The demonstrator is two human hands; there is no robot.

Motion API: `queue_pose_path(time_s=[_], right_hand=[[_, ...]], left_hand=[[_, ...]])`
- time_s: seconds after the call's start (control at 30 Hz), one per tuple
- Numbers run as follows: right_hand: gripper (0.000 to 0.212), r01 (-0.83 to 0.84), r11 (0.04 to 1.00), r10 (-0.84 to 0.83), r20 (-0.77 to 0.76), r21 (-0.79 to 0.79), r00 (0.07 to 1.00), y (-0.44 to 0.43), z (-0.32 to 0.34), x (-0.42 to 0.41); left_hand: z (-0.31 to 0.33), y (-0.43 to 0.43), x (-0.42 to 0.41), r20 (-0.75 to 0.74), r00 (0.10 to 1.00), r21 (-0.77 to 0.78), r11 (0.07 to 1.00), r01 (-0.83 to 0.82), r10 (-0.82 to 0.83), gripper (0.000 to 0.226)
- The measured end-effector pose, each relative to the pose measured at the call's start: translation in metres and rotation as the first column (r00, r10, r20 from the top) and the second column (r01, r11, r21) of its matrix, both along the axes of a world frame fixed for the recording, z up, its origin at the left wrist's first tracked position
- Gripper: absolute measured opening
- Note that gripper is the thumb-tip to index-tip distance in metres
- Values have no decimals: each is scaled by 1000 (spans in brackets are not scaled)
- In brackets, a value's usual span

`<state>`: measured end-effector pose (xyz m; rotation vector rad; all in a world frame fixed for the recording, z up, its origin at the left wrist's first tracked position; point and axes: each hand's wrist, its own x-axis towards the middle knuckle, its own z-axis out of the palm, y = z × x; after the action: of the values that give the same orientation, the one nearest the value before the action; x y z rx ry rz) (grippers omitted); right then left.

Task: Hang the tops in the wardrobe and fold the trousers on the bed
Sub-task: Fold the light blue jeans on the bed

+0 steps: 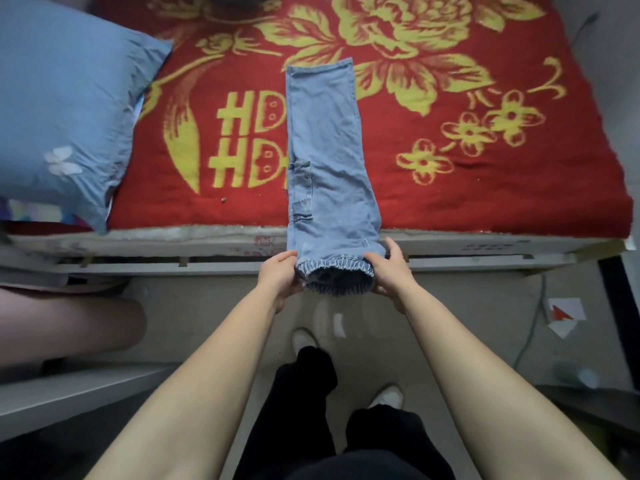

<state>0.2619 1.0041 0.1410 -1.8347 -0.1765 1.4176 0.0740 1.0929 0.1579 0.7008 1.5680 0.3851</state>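
Light blue denim trousers (325, 157) lie lengthwise on the red and yellow flowered bedspread (450, 188), folded leg over leg, hems at the far end. Their elastic waistband hangs just past the bed's near edge. My left hand (278, 277) grips the waistband's left end and my right hand (389, 271) grips its right end. No tops and no wardrobe are in view.
A blue pillow (65, 112) rests on the bed's left side. The pale bed frame rail (173, 263) runs across below the mattress. My legs in black trousers and white shoes stand on the floor, with a cable (530, 327) and a paper scrap (566, 315) at the right.
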Motion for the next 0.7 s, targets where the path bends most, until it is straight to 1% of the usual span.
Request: queue_pose_path(time_s=[0.07, 0.13, 0.2, 0.33, 0.4, 0.43, 0.47, 0.53, 0.57, 0.6, 0.63, 0.67, 0.7], right_hand=[[47, -29, 999, 28, 29, 18, 999, 19, -2, 8], [24, -13, 1000, 13, -2, 10, 1000, 43, -7, 14], [14, -6, 1000, 5, -42, -7, 999, 71, -16, 22], [18, -63, 994, 64, 10, -86, 998, 139, -53, 40], [25, -25, 991, 31, 42, -134, 999, 183, -79, 52], [30, -20, 988, 30, 63, -153, 998, 199, -86, 57], [32, -28, 985, 42, 78, -171, 996, 214, -95, 63], [32, -47, 974, 65, 75, -222, 995, 248, -122, 72], [32, -101, 961, 131, 100, -257, 986, 259, -136, 76], [34, -202, 928, 264, 169, -312, 950, 265, -149, 78], [39, -297, 878, 403, 246, -375, 881, 269, -161, 79], [45, -344, 828, 505, 323, -442, 801, 273, -170, 79], [50, -346, 797, 556, 378, -496, 740, 274, -175, 78]], left_hand=[[-3, 16, 8, 17, 1000, -32, 999, 9, -8, 16], [-13, 36, 13, 31, 999, -76, 997, 28, -26, 16], [-29, 64, 18, 25, 1000, -109, 994, 16, -13, 15], [-77, 132, 35, -18, 1000, -157, 988, 3, -6, 15], [-107, 174, 50, -21, 1000, -179, 984, -12, 8, 23], [-114, 187, 56, -25, 1000, -166, 986, -1, -4, 25], [-123, 201, 63, -36, 998, -158, 986, 46, -52, 24], [-151, 230, 77, -88, 973, -155, 968, 200, -215, 15], [-165, 239, 81, -119, 943, -155, 944, 292, -311, 13], [-179, 246, 82, -174, 899, -158, 912, 377, -402, 18], [-192, 252, 82, -238, 849, -157, 881, 445, -472, 27], [-201, 256, 81, -299, 796, -148, 850, 506, -526, 34], [-208, 259, 81, -347, 747, -126, 817, 562, -567, 38]])
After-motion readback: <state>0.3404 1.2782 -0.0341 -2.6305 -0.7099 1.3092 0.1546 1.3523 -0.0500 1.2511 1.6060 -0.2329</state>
